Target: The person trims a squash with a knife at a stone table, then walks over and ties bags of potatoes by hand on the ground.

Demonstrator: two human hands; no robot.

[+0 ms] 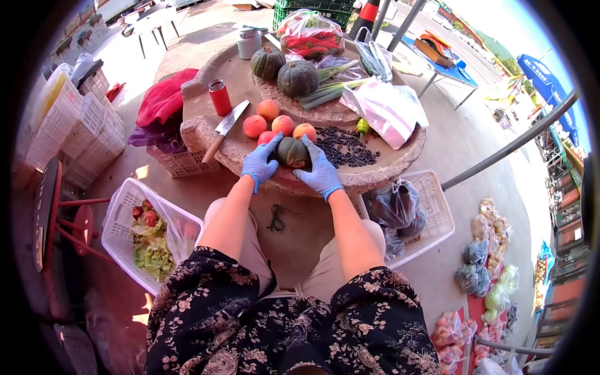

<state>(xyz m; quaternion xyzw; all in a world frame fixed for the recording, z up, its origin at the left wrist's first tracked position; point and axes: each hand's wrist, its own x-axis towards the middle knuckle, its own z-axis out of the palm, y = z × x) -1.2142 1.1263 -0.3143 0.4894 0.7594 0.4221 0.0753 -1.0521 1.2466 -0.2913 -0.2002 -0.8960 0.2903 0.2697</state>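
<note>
A small dark green pumpkin [292,152] sits near the front edge of the stone table [212,139], held between my two blue-gloved hands. My left hand [260,165] presses its left side, and my right hand [320,172] wraps its right side. Just behind it lie several orange-red peaches [268,110]. Left of them rests a knife [226,130], its wooden handle sticking out over the table edge. Dark seeds or beans [350,149] are spread to the right of my right hand. Two larger green pumpkins [298,78] stand farther back.
On the table are an open red flask [219,97], leeks [331,90], a bag of red peppers [310,34], a green pepper [362,127] and a white-pink bag [384,109]. Crates with leafy scraps [151,244] and dark bags [400,206] flank my knees. A metal pole [509,140] slants at right.
</note>
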